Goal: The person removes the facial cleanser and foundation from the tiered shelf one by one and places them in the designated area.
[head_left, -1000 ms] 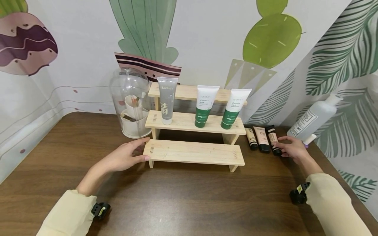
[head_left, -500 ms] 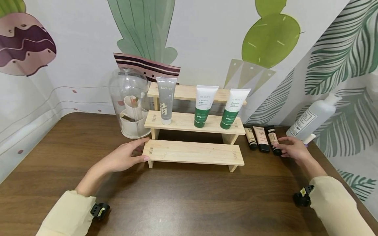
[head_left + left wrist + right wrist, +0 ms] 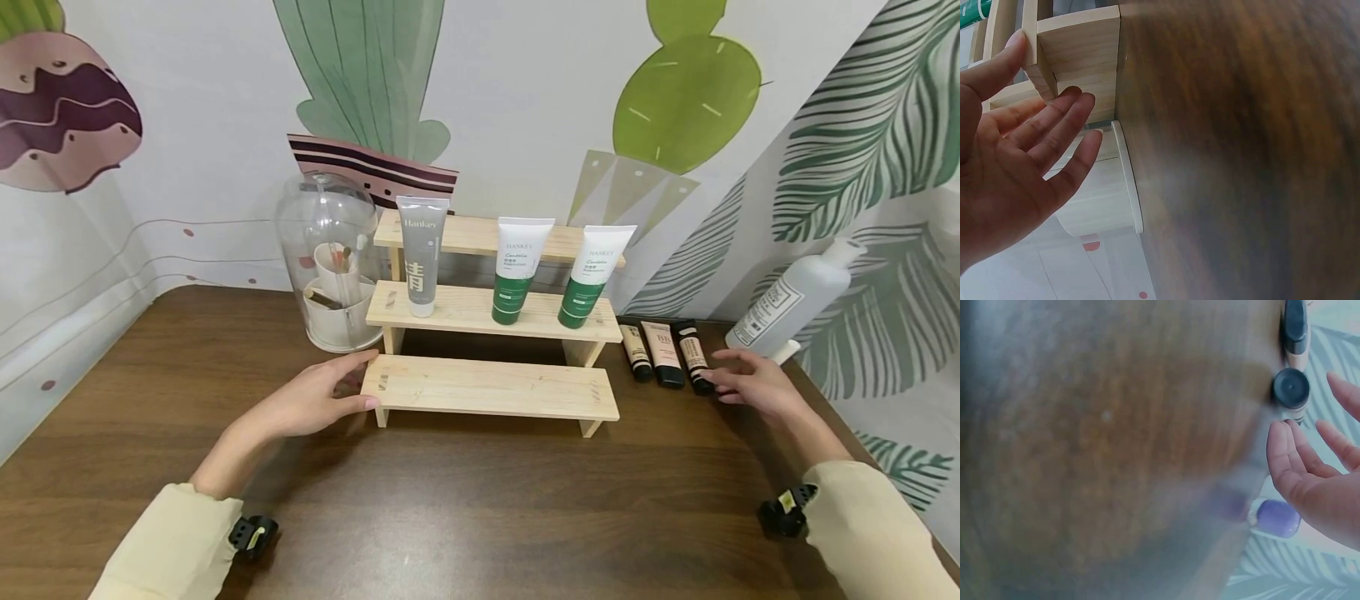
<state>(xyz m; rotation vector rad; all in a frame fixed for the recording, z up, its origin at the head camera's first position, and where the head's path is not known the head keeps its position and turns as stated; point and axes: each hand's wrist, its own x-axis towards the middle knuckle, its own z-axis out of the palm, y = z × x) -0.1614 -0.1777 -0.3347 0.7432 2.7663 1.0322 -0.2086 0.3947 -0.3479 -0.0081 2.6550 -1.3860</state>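
My left hand holds the left end of the lowest step of a three-tier wooden display stand, thumb at the front corner and index finger at the back; its other fingers extend loosely, as the left wrist view shows. My right hand is beside the rightmost of three small cosmetic tubes, a black and pink tube. Its fingers are loosely bent and hold nothing. Left of that tube lie a pink BB cream tube and a beige tube, both black-capped.
On the middle step stand a grey tube and two green-and-white tubes. A clear dome covering white brush cups is left of the stand. Behind my right hand are a frosted bottle and a purple-ended item near the wall.
My right hand has let go of the black and pink tube and drawn slightly right. The tube lies in line with the other two. My left hand has stayed on the stand.
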